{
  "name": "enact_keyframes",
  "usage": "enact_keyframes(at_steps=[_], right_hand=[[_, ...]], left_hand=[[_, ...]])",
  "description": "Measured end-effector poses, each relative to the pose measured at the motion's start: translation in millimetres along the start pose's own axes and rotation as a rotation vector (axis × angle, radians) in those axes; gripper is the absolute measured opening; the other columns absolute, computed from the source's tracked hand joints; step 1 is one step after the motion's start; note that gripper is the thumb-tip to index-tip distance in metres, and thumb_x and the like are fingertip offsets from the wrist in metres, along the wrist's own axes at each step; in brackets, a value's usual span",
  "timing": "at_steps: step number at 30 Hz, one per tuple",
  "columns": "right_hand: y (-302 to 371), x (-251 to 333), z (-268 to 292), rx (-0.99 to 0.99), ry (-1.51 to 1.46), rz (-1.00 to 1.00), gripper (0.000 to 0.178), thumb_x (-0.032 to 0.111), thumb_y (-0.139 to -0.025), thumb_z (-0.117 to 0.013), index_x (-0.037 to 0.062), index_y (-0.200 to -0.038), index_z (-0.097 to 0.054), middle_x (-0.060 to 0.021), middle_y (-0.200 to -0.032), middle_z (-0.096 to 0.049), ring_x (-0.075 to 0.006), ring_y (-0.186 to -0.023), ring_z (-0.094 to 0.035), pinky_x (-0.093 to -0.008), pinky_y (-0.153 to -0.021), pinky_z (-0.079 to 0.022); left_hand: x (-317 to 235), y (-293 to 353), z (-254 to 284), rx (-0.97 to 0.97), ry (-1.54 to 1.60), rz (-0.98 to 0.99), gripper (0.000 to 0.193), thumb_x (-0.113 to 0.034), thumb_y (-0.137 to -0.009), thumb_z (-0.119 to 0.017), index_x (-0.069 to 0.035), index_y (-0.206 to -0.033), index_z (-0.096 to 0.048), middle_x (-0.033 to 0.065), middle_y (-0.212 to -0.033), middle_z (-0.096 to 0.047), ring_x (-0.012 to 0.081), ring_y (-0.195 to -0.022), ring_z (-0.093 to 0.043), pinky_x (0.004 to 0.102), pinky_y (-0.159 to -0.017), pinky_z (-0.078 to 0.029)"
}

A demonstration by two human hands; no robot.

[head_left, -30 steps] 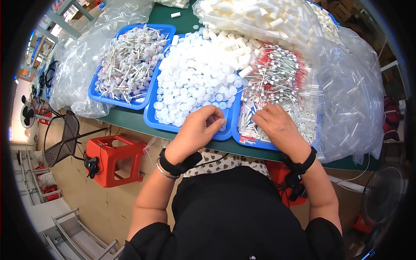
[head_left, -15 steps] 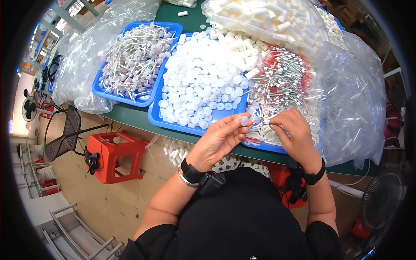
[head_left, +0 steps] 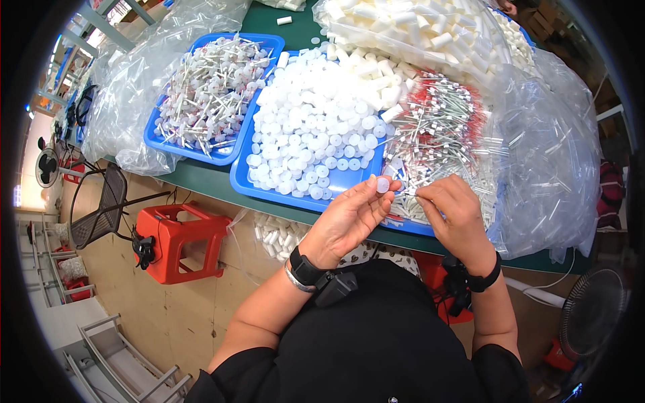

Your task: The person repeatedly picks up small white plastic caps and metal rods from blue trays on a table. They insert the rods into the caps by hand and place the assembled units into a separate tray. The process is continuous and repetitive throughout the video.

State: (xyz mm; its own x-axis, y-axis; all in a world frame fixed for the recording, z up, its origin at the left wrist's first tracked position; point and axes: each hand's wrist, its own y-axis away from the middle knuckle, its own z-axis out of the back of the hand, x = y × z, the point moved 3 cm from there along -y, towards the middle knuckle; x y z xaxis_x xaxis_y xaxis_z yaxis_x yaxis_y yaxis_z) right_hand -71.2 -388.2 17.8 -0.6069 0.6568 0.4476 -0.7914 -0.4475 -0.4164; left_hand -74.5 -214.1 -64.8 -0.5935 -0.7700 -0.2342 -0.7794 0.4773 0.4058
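Between thumb and finger, my left hand [head_left: 355,213] pinches a round translucent white plastic disc [head_left: 382,185], palm turned up. Close to its right, my right hand [head_left: 455,209] has thumb and finger pinched together on a small thin piece, too small to name. Its tip points toward the disc. Both hands are over the front of a blue tray [head_left: 410,227] heaped with thin metal pins [head_left: 440,111] that have white and red parts. Left of it, another blue tray [head_left: 269,193] holds a pile of similar white discs [head_left: 302,127].
A third blue tray [head_left: 215,158] at the left is full of pins with discs on them. White foam-like cylinders [head_left: 410,27] fill a clear bag at the back. Plastic bags [head_left: 547,168] lie right. A red stool [head_left: 178,245] stands left of me, a fan [head_left: 591,312] at right.
My left hand has shifted slightly right with the disc, closer to my right hand. My right hand has barely moved. The trays and their contents look the same.
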Motion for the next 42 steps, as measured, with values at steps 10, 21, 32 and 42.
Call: enact_keyframes(at_steps=[10, 21, 32, 42], right_hand=[[10.6, -4.6, -0.1, 0.011, -0.144, -0.154, 0.010, -0.004, -0.077, -0.067, 0.0005, -0.085, -0.063, -0.0098, -0.078, -0.060, -0.0277, -0.072, -0.057, -0.0362, -0.064, -0.045], [3.6, 11.9, -4.2, -0.016, -0.050, -0.036, 0.013, -0.003, -0.076, -0.068, 0.0020, -0.086, -0.063, -0.0088, -0.076, -0.057, -0.0270, -0.069, -0.054, -0.0366, -0.062, -0.044], [4.9, 14.4, -3.2, 0.014, 0.026, -0.009, 0.014, -0.003, -0.075, -0.068, 0.0019, -0.088, -0.063, -0.0085, -0.077, -0.056, -0.0269, -0.071, -0.054, -0.0374, -0.063, -0.044], [12.9, 15.4, -16.2, -0.118, 0.039, 0.022, 0.019, -0.005, -0.072, -0.067, -0.0004, -0.091, -0.064, -0.0092, -0.076, -0.060, -0.0256, -0.064, -0.056, -0.0358, -0.056, -0.046]], left_hand=[[-14.6, 3.0, 15.7, 0.012, -0.076, -0.115, 0.030, -0.026, -0.100, -0.053, 0.001, -0.110, -0.057, 0.0104, -0.104, -0.063, 0.0155, -0.090, -0.062, 0.0250, -0.079, -0.054], [3.4, 5.1, 2.5, 0.039, -0.075, 0.003, 0.029, -0.030, -0.100, -0.052, -0.004, -0.107, -0.059, 0.0045, -0.096, -0.061, 0.0122, -0.086, -0.059, 0.0254, -0.077, -0.052], [4.0, 4.4, 4.6, 0.042, -0.116, -0.029, 0.023, -0.024, -0.098, -0.056, -0.004, -0.109, -0.058, 0.0040, -0.098, -0.061, 0.0109, -0.086, -0.059, 0.0245, -0.078, -0.052], [17.9, 3.9, 1.5, 0.038, -0.197, 0.007, 0.026, -0.017, -0.096, -0.060, -0.001, -0.116, -0.060, 0.0040, -0.094, -0.065, 0.0105, -0.083, -0.062, 0.0247, -0.077, -0.055]])
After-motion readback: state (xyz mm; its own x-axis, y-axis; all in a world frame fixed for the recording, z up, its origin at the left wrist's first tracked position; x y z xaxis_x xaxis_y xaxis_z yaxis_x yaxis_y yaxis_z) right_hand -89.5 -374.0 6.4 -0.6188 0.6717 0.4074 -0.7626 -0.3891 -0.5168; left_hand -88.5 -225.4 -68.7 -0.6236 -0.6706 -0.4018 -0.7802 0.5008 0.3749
